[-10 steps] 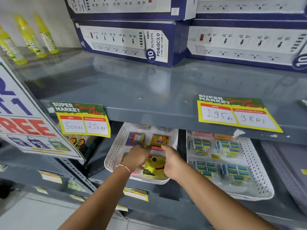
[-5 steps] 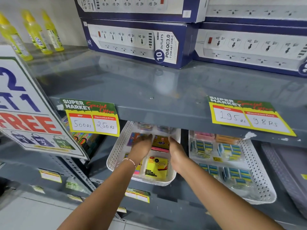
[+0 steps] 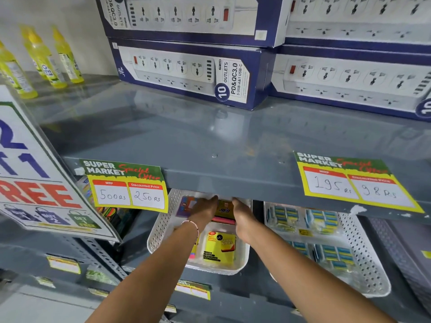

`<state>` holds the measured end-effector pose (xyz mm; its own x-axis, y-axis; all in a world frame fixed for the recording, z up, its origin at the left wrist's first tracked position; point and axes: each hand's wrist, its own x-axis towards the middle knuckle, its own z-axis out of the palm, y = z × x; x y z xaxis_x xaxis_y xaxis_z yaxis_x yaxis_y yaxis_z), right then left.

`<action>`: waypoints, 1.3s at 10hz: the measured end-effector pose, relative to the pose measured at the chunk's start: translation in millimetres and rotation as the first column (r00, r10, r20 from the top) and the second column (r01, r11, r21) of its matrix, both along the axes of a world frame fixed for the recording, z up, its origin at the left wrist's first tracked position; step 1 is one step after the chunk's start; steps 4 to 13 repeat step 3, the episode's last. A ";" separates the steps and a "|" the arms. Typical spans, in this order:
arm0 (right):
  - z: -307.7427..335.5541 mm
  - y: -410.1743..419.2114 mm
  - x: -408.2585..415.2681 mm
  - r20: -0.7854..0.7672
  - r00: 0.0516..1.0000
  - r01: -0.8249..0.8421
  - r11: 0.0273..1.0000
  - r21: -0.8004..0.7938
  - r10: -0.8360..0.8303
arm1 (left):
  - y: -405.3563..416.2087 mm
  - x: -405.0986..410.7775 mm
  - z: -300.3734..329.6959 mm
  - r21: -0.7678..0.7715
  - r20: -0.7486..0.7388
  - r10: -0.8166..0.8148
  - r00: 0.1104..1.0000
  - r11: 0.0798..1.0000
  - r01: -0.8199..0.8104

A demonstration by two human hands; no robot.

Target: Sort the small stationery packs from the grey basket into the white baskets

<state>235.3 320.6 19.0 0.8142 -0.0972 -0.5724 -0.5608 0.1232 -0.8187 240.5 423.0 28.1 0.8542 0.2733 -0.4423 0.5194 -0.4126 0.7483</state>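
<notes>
My left hand [image 3: 205, 212] and my right hand [image 3: 243, 220] reach deep into the left white basket [image 3: 161, 229] on the lower shelf. Between them stands a yellow pack [image 3: 225, 209] with a pink edge below it; each hand lies against one side of it. The fingertips are hidden under the upper shelf's front edge. A yellow sticky-notes pack [image 3: 219, 249] lies nearer the basket's front, and a purple pack [image 3: 185, 206] sits at the back left. The right white basket [image 3: 363, 259] holds several blue-and-yellow packs [image 3: 326, 217]. Part of the grey basket [image 3: 401, 252] shows at the far right.
The grey upper shelf [image 3: 210, 141] overhangs the baskets. It carries power-strip boxes [image 3: 186, 73] and yellow bottles [image 3: 42, 59]. Price tags [image 3: 126, 185] hang from its front edge. A slanted promo sign [image 3: 30, 183] stands at the left.
Both hands have pushed farther back into the left white basket, past the front sticky-notes pack, up to the yellow pack at the rear. The camera has tilted upward.
</notes>
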 end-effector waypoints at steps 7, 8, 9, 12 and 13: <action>37.3 -20.0 -36.6 0.087 0.995 -0.042 0.999 0.025 0.040 | -6.8 -34.4 34.1 0.102 0.207 -0.050 0.977 0.994 0.030; 37.3 -20.0 -36.6 0.087 0.995 -0.042 0.999 0.025 0.040 | -6.8 -34.4 34.1 0.102 0.207 -0.050 0.977 0.994 0.030; 37.3 -20.0 -36.6 0.087 0.995 -0.042 0.999 0.025 0.040 | -6.8 -34.4 34.1 0.102 0.207 -0.050 0.977 0.994 0.030; 37.3 -20.0 -36.6 0.087 0.995 -0.042 0.999 0.025 0.040 | -6.8 -34.4 34.1 0.102 0.207 -0.050 0.977 0.994 0.030; 37.3 -20.0 -36.6 0.087 0.995 -0.042 0.999 0.025 0.040 | -6.8 -34.4 34.1 0.102 0.207 -0.050 0.977 0.994 0.030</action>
